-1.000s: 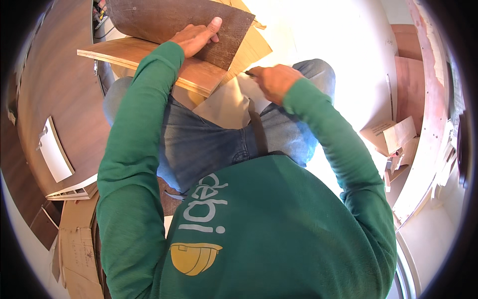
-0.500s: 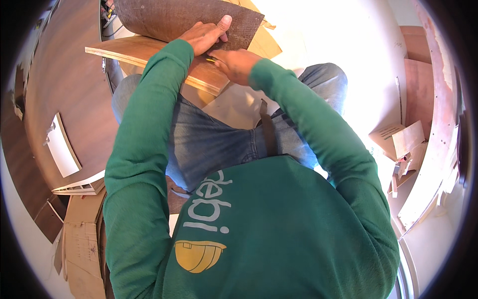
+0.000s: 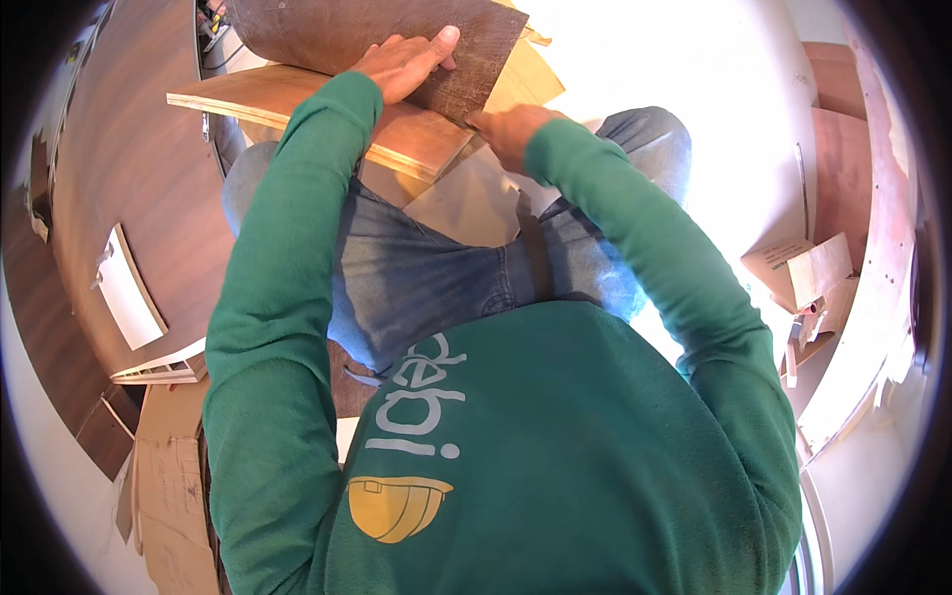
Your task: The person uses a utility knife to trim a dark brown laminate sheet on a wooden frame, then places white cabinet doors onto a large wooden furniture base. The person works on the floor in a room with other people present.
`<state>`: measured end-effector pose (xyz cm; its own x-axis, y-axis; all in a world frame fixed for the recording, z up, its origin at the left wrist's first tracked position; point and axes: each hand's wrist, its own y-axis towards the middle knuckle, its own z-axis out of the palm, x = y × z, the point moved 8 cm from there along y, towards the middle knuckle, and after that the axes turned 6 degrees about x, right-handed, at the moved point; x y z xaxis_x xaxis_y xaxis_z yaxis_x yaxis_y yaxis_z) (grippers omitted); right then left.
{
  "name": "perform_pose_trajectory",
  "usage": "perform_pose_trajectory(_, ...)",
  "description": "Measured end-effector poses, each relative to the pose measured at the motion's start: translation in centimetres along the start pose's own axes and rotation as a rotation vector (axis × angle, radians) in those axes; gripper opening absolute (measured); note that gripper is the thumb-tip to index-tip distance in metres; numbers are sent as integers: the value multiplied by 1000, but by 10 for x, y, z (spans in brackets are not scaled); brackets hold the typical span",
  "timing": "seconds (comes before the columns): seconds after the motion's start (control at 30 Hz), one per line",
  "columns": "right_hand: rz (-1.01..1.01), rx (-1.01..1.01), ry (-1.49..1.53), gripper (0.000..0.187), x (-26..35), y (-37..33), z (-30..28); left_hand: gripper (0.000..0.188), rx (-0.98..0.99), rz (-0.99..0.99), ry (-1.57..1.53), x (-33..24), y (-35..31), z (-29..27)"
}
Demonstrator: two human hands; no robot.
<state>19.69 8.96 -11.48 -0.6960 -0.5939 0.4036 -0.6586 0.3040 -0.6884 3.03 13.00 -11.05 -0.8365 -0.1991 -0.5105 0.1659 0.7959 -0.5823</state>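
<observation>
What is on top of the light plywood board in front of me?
A dark brown sheet overlaps the far part of the plywood board, with your left hand on the sheet. The board's surface beneath the sheet is covered and can't be seen.

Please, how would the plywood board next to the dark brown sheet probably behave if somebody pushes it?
The plywood board is probably stiff, since its edge looks thick and layered. Being flat, it would likely slide rather than roll. Its smooth-looking face may be slightly slippery.
</observation>
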Motion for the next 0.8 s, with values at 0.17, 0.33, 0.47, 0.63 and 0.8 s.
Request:
perform_pose_trajectory(0.17,-46,-160,57,32,-22,-80,-2,103,13,-19,20,-1,-1,1)
perform_pose_trajectory(0.33,-74,-223,176,34,-13,-108,-27,99,-26,-23,15,-7,-6,-2)
perform_pose_trajectory(0.47,-103,-281,204,35,6,-75,-29,99,-12,-22,-12,-6,-5,-2)
perform_pose_trajectory(0.63,-181,-276,199,37,23,11,-20,103,-8,-19,-9,-1,0,-3)
perform_pose_trajectory(0.8,-100,-138,-26,41,22,50,-8,102,-23,-22,5,-1,-2,-3)
